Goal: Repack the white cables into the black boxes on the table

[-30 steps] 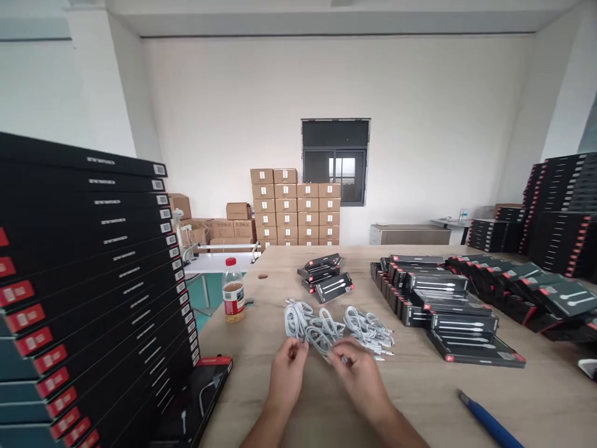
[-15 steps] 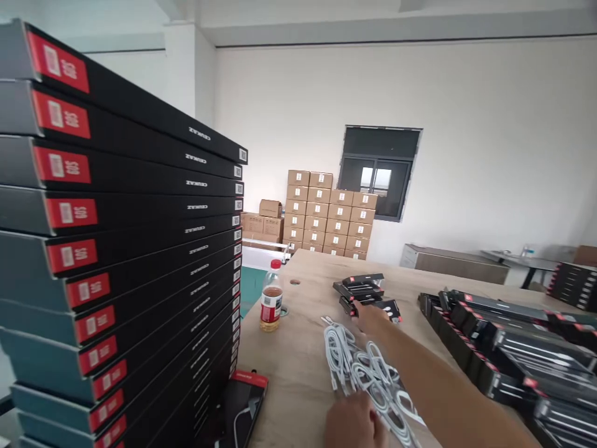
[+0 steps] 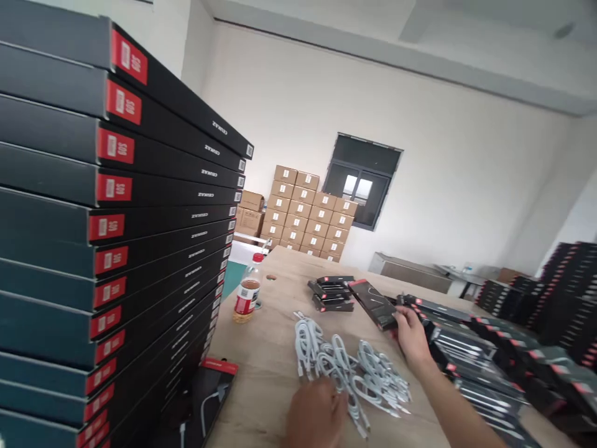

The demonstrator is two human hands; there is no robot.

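Black box (image 3: 375,303) held clear of the table (image 3: 270,367), right hand (image 3: 410,333) fingers clamped on its near end. Left hand (image 3: 316,414) rests on the white cables (image 3: 347,367), fingers curled; grip cannot be confirmed. Bottle (image 3: 247,292) and box stack (image 3: 116,249) stand left.

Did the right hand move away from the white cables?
Yes. The right hand left the cables, reached toward the small pile of black boxes beyond them, and now holds one black box lifted beside that pile.
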